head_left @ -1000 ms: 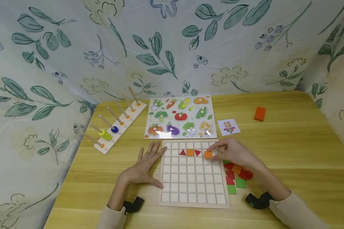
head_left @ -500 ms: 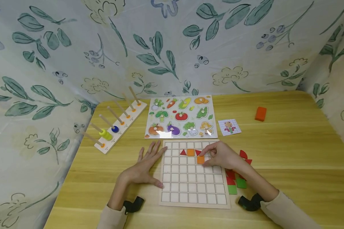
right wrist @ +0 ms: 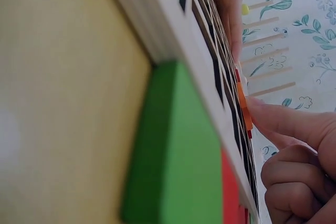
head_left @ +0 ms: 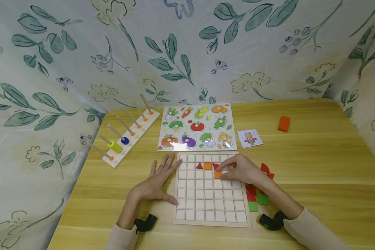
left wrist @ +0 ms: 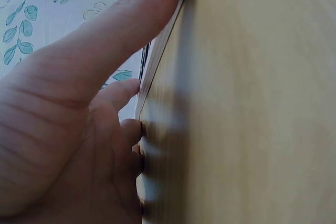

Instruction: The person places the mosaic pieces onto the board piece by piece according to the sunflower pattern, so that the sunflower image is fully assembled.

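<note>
A wooden grid board lies on the table. In its second row from the top sit a red triangle, an orange square and another red triangle. My right hand pinches a second orange square by its right side, over the third-row cell below the right-hand triangle. The right wrist view shows the thumb against this orange square close over the grid. My left hand lies with fingers spread, fingertip and thumb at the board's left edge.
Right of the board lie loose red pieces and green squares. Behind it are a vegetable puzzle and a pattern card. A peg stand stands at the left, an orange-red block far right.
My right hand has moved left and slightly nearer me with the orange square, bringing it under the right-hand triangle. Since half a second ago it has barely moved. The left hand stays put.
</note>
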The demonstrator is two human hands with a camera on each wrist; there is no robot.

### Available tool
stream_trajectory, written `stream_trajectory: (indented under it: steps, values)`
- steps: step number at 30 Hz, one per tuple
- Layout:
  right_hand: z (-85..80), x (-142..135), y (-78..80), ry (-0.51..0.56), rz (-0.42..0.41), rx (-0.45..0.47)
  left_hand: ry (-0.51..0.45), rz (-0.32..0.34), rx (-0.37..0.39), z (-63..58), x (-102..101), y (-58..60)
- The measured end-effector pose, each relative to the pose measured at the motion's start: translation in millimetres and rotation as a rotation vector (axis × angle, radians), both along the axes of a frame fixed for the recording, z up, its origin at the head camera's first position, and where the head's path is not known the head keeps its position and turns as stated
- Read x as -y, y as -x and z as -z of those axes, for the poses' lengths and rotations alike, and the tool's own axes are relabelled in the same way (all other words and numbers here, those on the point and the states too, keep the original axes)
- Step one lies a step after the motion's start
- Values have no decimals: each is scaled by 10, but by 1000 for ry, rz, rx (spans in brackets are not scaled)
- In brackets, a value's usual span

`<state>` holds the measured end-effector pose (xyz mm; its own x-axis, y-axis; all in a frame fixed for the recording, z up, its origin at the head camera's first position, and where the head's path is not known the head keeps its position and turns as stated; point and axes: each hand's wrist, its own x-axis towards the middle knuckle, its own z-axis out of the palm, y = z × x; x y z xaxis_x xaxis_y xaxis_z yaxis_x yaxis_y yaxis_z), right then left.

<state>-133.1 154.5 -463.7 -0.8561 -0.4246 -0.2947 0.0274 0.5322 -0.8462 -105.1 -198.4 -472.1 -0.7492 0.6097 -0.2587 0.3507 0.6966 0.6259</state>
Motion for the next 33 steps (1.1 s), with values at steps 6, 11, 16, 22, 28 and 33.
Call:
stream_trajectory:
  steps: [6, 11, 16, 22, 28, 33]
  values:
    - [14, 15, 3, 18, -6, -5, 2, -4, 2, -5, -2, 4]
    - [22, 32, -2, 16, 10, 15, -7, -9, 2, -30, -4, -8]
    - [33, 36, -6, 15, 22, 31, -11, -7, -2, -28, -4, -10]
    - [54, 41, -11, 20, 26, 10, -7, -4, -13, -13, -2, -8]
    - [-16, -37, -11, 12, 29, -11, -8, -6, -12, -10, -1, -15]
    - [-136, -305, -8, -30, 83, -13, -7, -1, -11, -10, -5, -20]
